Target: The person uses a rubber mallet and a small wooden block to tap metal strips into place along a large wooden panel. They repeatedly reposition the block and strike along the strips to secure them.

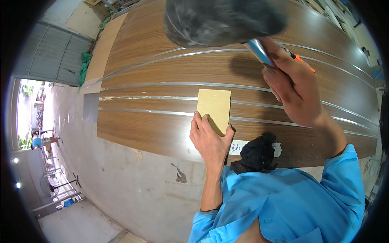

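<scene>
Glossy wood-grain panel [162,69] with inlaid metal strips [162,84].
Matt tan board block [214,105], rough concrete floor [133,182], black rubber mallet head [219,20].
</scene>
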Motion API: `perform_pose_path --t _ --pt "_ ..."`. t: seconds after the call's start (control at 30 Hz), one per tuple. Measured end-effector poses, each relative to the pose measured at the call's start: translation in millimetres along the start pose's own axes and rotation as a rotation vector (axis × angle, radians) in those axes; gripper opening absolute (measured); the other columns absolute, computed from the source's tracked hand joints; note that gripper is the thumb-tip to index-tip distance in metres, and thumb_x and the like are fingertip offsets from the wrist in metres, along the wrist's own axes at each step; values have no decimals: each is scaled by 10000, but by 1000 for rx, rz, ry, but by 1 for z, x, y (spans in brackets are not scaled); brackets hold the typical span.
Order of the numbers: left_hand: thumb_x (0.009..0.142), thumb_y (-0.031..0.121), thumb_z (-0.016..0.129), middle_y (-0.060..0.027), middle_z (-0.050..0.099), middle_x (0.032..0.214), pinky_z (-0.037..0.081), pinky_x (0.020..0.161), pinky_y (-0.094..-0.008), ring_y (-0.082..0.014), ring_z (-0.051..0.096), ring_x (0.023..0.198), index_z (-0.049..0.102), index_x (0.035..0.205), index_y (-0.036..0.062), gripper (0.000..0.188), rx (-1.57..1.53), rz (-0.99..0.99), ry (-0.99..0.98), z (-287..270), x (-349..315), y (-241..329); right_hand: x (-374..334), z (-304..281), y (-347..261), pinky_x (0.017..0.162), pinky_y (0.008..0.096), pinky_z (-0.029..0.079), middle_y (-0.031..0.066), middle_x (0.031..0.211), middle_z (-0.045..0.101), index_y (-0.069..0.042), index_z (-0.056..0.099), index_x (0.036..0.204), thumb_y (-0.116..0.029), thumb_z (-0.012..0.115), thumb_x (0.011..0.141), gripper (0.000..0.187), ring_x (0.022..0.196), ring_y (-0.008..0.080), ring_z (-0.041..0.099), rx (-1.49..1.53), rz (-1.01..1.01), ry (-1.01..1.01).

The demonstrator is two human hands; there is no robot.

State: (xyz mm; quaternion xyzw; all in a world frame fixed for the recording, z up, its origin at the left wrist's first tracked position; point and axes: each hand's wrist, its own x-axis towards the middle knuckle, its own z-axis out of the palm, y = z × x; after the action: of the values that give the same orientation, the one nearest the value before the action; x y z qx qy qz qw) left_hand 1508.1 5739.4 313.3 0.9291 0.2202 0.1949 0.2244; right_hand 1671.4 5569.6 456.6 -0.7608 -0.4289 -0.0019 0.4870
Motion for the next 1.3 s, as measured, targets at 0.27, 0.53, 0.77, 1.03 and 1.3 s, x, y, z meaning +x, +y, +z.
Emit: perform_pose_path --t 0.27,0.53,0.77,1.03,1.3 --pt "696 309 873 -300 505 1493 385 1125 -543 -469 484 1344 439 1464 -112 978 -135 -49 -132 1 -3 16 -21 9 15 559 294 404 57 763 572 -18 552 1491 -76 530 1081 415 605 136 485 -92 403 -282" --pt "718 283 900 -293 469 1520 396 1067 -541 -448 488 1329 482 1398 -116 892 -118 139 -87 17 -18 34 -38 5 -1 626 370 476 230 868 659 43 570 1442 -31 574 1037 412 637 293 595 -334 -43 -57" --pt "718 301 914 -315 503 1468 406 1089 -545 -457 494 1326 377 1543 -93 1060 -114 74 -50 10 -6 26 -33 -7 2 650 307 445 185 940 683 48 567 1449 -13 571 1044 409 669 197 484 102 522 -122" --pt "769 299 847 -224 700 1193 391 1097 -532 -428 496 1340 334 1539 -137 1022 117 29 -13 -21 29 -46 -24 14 -24 542 303 421 81 766 592 72 557 1445 -40 573 1057 404 576 166 530 31 137 -1" --pt "739 303 868 -352 487 1494 409 1040 -556 -482 491 1334 560 1287 -69 731 -29 66 -56 -15 5 -18 -28 54 22 606 439 488 210 755 637 -75 561 1503 -27 641 995 516 634 296 669 -87 372 -370"
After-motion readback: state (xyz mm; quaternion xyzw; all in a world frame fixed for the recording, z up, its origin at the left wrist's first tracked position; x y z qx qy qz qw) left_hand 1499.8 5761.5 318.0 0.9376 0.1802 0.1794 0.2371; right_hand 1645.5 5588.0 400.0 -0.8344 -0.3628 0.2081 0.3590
